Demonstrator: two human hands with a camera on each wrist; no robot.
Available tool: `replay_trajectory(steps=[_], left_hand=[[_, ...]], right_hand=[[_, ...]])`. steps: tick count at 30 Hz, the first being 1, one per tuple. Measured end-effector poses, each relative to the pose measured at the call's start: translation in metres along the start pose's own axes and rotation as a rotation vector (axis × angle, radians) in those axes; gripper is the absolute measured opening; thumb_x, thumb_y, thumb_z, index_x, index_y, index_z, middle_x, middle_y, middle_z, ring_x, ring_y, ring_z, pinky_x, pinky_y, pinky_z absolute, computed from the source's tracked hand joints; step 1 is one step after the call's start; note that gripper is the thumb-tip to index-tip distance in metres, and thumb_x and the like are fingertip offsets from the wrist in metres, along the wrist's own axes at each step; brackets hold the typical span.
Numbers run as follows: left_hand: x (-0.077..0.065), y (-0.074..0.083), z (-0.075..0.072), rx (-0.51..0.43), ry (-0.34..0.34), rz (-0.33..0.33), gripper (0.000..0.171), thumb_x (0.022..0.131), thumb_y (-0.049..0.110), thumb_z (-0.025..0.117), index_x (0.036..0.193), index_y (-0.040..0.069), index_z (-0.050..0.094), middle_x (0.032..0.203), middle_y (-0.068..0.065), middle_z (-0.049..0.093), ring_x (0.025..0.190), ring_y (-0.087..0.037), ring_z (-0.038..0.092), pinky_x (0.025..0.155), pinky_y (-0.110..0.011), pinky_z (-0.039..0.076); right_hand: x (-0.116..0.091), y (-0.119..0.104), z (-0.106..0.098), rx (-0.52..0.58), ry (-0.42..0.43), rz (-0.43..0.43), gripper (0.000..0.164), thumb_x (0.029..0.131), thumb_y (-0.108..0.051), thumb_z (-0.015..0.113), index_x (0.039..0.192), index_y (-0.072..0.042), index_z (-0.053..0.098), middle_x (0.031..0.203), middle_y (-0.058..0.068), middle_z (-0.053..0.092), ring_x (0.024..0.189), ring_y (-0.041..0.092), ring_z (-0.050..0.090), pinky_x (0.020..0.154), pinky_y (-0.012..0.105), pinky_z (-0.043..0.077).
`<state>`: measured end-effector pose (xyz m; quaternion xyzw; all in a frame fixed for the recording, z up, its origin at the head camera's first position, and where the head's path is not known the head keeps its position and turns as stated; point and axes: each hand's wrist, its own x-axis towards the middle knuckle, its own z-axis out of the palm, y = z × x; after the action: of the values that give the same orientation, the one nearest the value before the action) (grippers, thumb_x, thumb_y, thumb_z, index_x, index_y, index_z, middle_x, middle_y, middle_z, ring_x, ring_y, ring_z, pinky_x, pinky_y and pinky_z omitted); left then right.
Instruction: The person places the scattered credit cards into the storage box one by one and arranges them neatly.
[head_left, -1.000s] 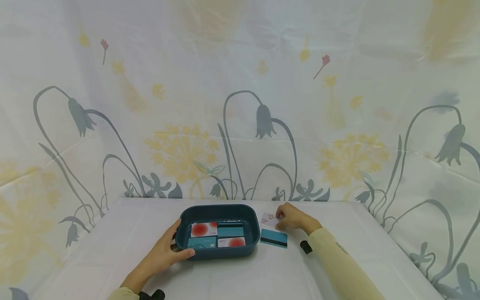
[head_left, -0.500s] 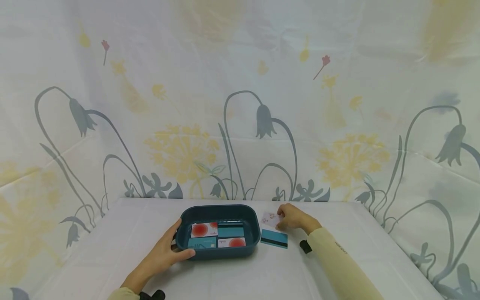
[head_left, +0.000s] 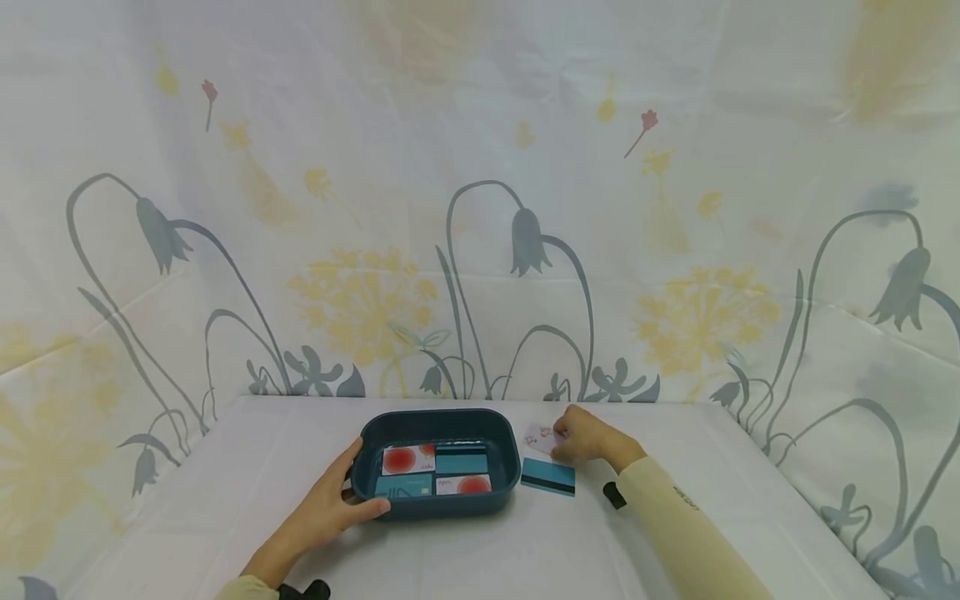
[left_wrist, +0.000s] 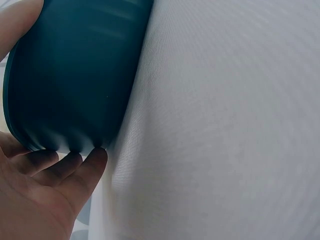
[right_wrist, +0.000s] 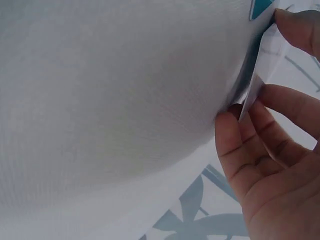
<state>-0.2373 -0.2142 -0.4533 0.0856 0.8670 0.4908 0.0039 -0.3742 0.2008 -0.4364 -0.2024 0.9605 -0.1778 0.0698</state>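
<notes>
A dark teal plastic tray stands on the table, and my left hand grips its left end, thumb at the near rim and fingers against the end wall. Inside lie two teal cards, one striped and one patterned, and two white cards with red circles, one at the back left and one at the front right. To the tray's right, my right hand pinches a white card with reddish print by its edges. The right wrist view shows this card tilted up from the tabletop.
A teal card with a black stripe lies right of the tray, just in front of the pinched card. The table has a white cloth. Behind it hangs a flower-printed curtain.
Hardly anything differs. The pinched white card and my right hand have shifted very slightly; the left hand and tray stay in place.
</notes>
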Motion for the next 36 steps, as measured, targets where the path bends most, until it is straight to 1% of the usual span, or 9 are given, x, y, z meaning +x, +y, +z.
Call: replay_trajectory(steps=[5,12,17,20,25,29,36], left_hand=[[0.0,0.0006,-0.0001,-0.008,0.001,-0.002,0.107,0.077,0.036,0.08,0.153,0.004,0.012,0.155,-0.022,0.018,0.135,-0.041,0.033,0.098,-0.041,0.045],[-0.0001,0.0013,-0.001,0.001,-0.002,0.01,0.106,0.077,0.035,0.08,0.152,0.003,0.013,0.155,-0.023,0.018,0.135,-0.043,0.032,0.098,-0.042,0.046],[-0.0006,0.0021,-0.001,0.004,-0.002,0.009,0.105,0.077,0.035,0.08,0.152,0.003,0.014,0.155,-0.022,0.018,0.135,-0.042,0.032,0.098,-0.042,0.045],[-0.0009,0.002,-0.001,0.009,-0.003,0.015,0.105,0.077,0.035,0.08,0.152,0.003,0.014,0.155,-0.023,0.019,0.135,-0.042,0.032,0.098,-0.042,0.046],[-0.0005,0.0009,-0.0005,0.015,-0.001,0.015,0.105,0.078,0.035,0.079,0.152,0.003,0.013,0.155,-0.023,0.019,0.134,-0.042,0.033,0.097,-0.042,0.046],[-0.0006,0.0016,-0.0002,0.016,-0.003,0.005,0.105,0.077,0.036,0.079,0.152,0.004,0.013,0.155,-0.022,0.019,0.135,-0.042,0.033,0.097,-0.042,0.046],[-0.0007,0.0012,-0.0008,0.015,0.0,0.013,0.106,0.077,0.036,0.079,0.152,0.003,0.013,0.155,-0.023,0.018,0.134,-0.043,0.033,0.097,-0.043,0.046]], right_hand=[[-0.0004,0.0019,0.001,-0.029,-0.003,0.018,0.046,0.077,-0.024,0.076,0.117,-0.005,0.067,0.093,0.0,0.053,0.083,0.017,0.045,0.077,0.035,0.042],[-0.0028,0.0034,0.0006,-0.079,0.009,-0.054,0.043,0.076,-0.022,0.076,0.115,-0.005,0.068,0.093,-0.001,0.053,0.083,0.016,0.044,0.078,0.035,0.042],[-0.0033,0.0025,-0.0001,-0.102,0.017,-0.063,0.043,0.075,-0.022,0.077,0.114,-0.006,0.068,0.091,-0.002,0.052,0.082,0.016,0.044,0.077,0.034,0.042],[-0.0031,0.0025,0.0003,-0.111,0.021,-0.052,0.045,0.075,-0.023,0.077,0.115,-0.007,0.067,0.09,-0.002,0.051,0.08,0.015,0.045,0.076,0.033,0.042],[-0.0024,0.0023,0.0008,-0.13,0.029,-0.039,0.047,0.075,-0.024,0.077,0.117,-0.005,0.066,0.089,-0.002,0.051,0.08,0.014,0.047,0.078,0.033,0.045],[-0.0029,0.0012,0.0003,-0.145,0.034,-0.044,0.045,0.075,-0.024,0.076,0.115,-0.006,0.067,0.089,-0.003,0.051,0.079,0.014,0.048,0.078,0.033,0.046],[-0.0041,0.0008,-0.001,-0.183,0.057,-0.063,0.046,0.073,-0.026,0.077,0.114,-0.008,0.067,0.089,-0.005,0.05,0.079,0.013,0.047,0.077,0.032,0.045]])
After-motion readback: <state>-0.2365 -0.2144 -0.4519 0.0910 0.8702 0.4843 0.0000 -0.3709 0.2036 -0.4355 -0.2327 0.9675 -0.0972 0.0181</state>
